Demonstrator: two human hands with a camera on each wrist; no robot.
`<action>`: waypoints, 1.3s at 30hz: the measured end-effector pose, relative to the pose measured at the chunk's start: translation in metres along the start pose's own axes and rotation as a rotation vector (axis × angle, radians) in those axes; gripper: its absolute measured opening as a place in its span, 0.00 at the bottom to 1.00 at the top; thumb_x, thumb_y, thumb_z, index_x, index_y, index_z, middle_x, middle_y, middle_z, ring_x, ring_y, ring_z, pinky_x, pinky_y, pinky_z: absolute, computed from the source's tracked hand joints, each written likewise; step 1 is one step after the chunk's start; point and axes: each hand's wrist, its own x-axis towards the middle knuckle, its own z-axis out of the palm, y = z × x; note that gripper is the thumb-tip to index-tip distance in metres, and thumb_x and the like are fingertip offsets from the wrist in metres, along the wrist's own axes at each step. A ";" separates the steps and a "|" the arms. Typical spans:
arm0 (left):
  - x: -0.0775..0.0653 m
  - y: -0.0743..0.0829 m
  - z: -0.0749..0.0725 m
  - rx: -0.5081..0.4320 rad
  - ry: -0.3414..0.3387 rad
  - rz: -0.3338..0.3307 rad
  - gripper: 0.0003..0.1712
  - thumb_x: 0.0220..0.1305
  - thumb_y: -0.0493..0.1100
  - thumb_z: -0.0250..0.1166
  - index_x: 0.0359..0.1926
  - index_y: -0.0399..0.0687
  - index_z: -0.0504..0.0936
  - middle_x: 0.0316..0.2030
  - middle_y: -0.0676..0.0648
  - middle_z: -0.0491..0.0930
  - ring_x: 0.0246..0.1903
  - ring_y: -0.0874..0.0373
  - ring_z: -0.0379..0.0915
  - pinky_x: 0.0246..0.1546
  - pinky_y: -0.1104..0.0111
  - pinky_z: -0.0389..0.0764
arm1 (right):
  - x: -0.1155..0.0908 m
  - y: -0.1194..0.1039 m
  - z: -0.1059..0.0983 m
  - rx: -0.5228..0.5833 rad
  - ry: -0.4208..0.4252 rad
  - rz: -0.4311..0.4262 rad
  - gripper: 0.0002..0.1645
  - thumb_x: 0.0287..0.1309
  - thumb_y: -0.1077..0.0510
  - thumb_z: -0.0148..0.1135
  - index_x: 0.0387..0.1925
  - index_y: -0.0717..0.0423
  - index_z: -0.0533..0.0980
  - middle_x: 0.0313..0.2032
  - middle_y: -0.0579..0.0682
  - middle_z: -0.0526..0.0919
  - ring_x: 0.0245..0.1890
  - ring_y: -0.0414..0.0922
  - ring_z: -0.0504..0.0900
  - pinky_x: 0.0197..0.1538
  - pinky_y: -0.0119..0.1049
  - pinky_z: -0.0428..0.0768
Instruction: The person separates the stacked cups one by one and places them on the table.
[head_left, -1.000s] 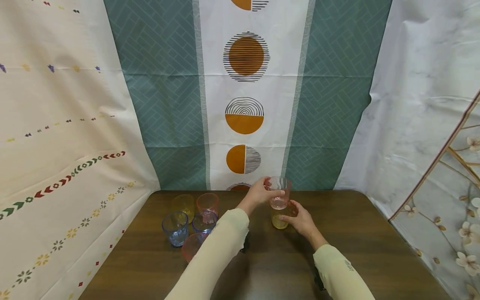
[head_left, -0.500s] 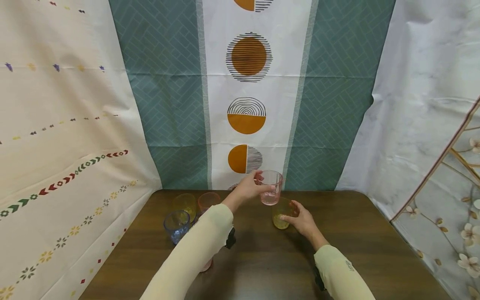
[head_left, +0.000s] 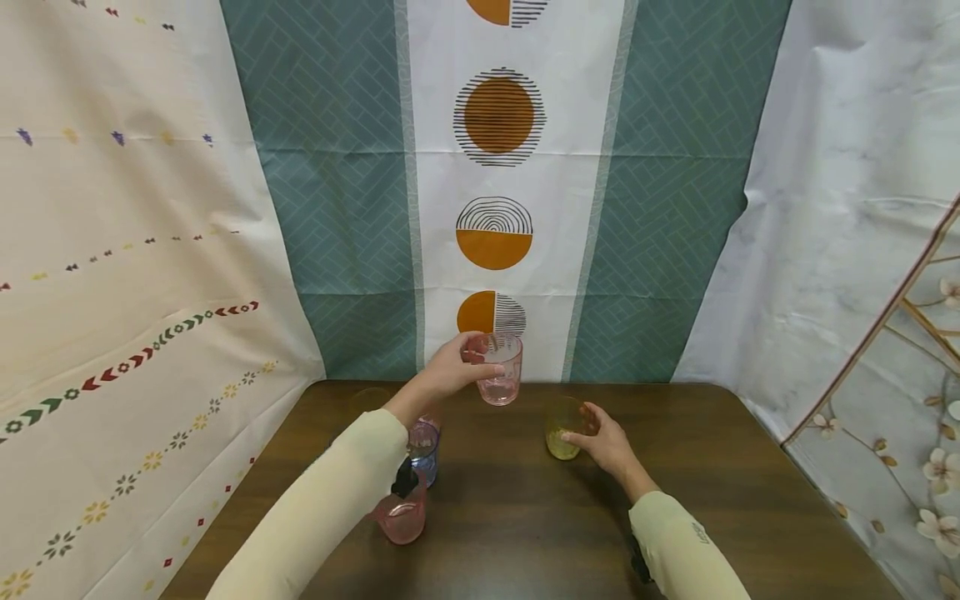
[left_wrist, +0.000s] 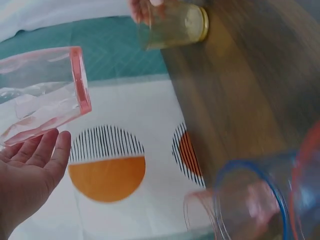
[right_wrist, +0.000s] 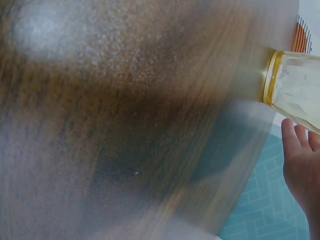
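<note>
My left hand (head_left: 450,368) grips a clear pink glass (head_left: 501,379) by its side, upright and raised above the back of the table. In the left wrist view that pink glass (left_wrist: 45,92) has its thick base toward the table, with my fingers (left_wrist: 47,152) along its side. My right hand (head_left: 606,440) holds a yellow glass (head_left: 560,440) upright near the back edge of the table. The right wrist view shows the yellow glass (right_wrist: 297,87) with its base at the tabletop and my right hand (right_wrist: 302,170) beside it.
Left of centre on the wooden table (head_left: 525,533), another pink glass (head_left: 402,521) and a blue-rimmed glass (head_left: 426,450) stand partly behind my left sleeve (head_left: 322,500). More glasses there are mostly hidden by the arm. A patterned curtain (head_left: 345,208) hangs along the back edge.
My left hand has lifted the pink glass off the yellow one and carried it left. The right hand stays in place with the yellow glass.
</note>
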 end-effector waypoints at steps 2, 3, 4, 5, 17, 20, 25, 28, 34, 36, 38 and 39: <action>-0.007 -0.003 -0.011 -0.005 -0.003 -0.018 0.49 0.57 0.52 0.75 0.72 0.42 0.61 0.61 0.41 0.70 0.60 0.45 0.68 0.60 0.53 0.73 | 0.000 0.000 0.000 -0.002 -0.003 -0.001 0.53 0.56 0.54 0.74 0.72 0.69 0.55 0.69 0.68 0.64 0.68 0.66 0.63 0.67 0.58 0.64; -0.011 -0.005 -0.017 -0.005 -0.002 -0.025 0.50 0.57 0.53 0.74 0.73 0.43 0.60 0.62 0.42 0.70 0.61 0.45 0.68 0.60 0.52 0.73 | 0.000 0.000 0.000 -0.002 -0.002 0.003 0.52 0.56 0.54 0.74 0.72 0.68 0.55 0.69 0.68 0.64 0.68 0.66 0.63 0.67 0.58 0.64; -0.014 -0.006 -0.022 -0.004 -0.001 -0.030 0.50 0.57 0.53 0.74 0.74 0.43 0.59 0.63 0.42 0.70 0.62 0.45 0.67 0.61 0.51 0.72 | 0.000 0.000 0.001 -0.003 0.000 0.005 0.52 0.56 0.54 0.74 0.72 0.68 0.56 0.69 0.68 0.64 0.68 0.66 0.63 0.67 0.59 0.64; -0.017 -0.008 -0.028 0.006 0.003 -0.036 0.50 0.57 0.54 0.74 0.74 0.45 0.59 0.63 0.43 0.70 0.62 0.46 0.67 0.61 0.52 0.72 | 0.000 0.000 0.001 -0.004 0.002 0.008 0.52 0.56 0.54 0.74 0.72 0.68 0.56 0.69 0.68 0.64 0.68 0.66 0.63 0.67 0.59 0.63; -0.065 -0.030 -0.089 0.088 0.063 -0.006 0.49 0.60 0.52 0.72 0.75 0.43 0.57 0.65 0.38 0.69 0.63 0.43 0.66 0.62 0.48 0.69 | 0.000 0.001 0.000 -0.006 0.006 0.007 0.52 0.56 0.53 0.74 0.72 0.68 0.56 0.69 0.67 0.64 0.68 0.66 0.63 0.68 0.59 0.62; -0.083 -0.039 -0.103 0.121 0.070 -0.005 0.49 0.62 0.50 0.71 0.75 0.40 0.55 0.66 0.37 0.69 0.64 0.42 0.66 0.61 0.47 0.69 | 0.000 0.001 0.000 0.004 0.006 0.007 0.53 0.56 0.53 0.74 0.73 0.68 0.55 0.69 0.67 0.64 0.68 0.66 0.63 0.68 0.59 0.63; -0.117 -0.057 -0.121 0.142 0.103 0.027 0.45 0.64 0.43 0.69 0.73 0.34 0.56 0.63 0.33 0.71 0.60 0.40 0.70 0.56 0.63 0.75 | 0.001 0.001 0.000 0.023 0.005 0.008 0.53 0.55 0.54 0.75 0.73 0.67 0.56 0.69 0.66 0.64 0.68 0.65 0.63 0.68 0.58 0.63; -0.135 -0.068 -0.130 0.106 0.119 0.065 0.42 0.64 0.38 0.68 0.71 0.29 0.56 0.60 0.29 0.71 0.57 0.44 0.73 0.49 0.75 0.75 | 0.000 0.001 0.001 0.022 0.005 0.006 0.53 0.55 0.53 0.75 0.73 0.66 0.56 0.69 0.65 0.64 0.68 0.65 0.63 0.67 0.58 0.64; -0.170 -0.089 -0.142 0.112 0.120 0.127 0.39 0.61 0.32 0.68 0.68 0.25 0.59 0.58 0.25 0.72 0.52 0.68 0.74 0.46 0.76 0.76 | 0.001 0.002 0.001 0.010 0.001 0.004 0.54 0.54 0.52 0.75 0.73 0.66 0.56 0.69 0.66 0.64 0.68 0.66 0.63 0.67 0.59 0.64; -0.179 -0.096 -0.144 0.108 0.105 0.135 0.39 0.60 0.31 0.69 0.67 0.24 0.59 0.57 0.25 0.71 0.51 0.71 0.73 0.46 0.76 0.77 | 0.001 0.002 0.001 0.010 0.001 0.006 0.53 0.54 0.52 0.75 0.73 0.65 0.57 0.69 0.66 0.65 0.68 0.65 0.63 0.67 0.59 0.63; -0.188 -0.105 -0.143 0.096 0.092 0.126 0.39 0.60 0.30 0.69 0.67 0.24 0.59 0.57 0.25 0.71 0.51 0.73 0.72 0.46 0.75 0.77 | 0.001 0.002 0.001 0.015 0.004 0.015 0.53 0.54 0.52 0.75 0.73 0.65 0.57 0.69 0.65 0.65 0.68 0.65 0.63 0.67 0.58 0.63; -0.191 -0.109 -0.143 0.090 0.084 0.119 0.39 0.59 0.30 0.69 0.67 0.24 0.59 0.57 0.24 0.71 0.51 0.74 0.71 0.45 0.75 0.77 | 0.001 0.002 0.001 0.009 0.006 0.013 0.53 0.54 0.52 0.75 0.72 0.65 0.57 0.69 0.65 0.65 0.68 0.65 0.63 0.67 0.59 0.64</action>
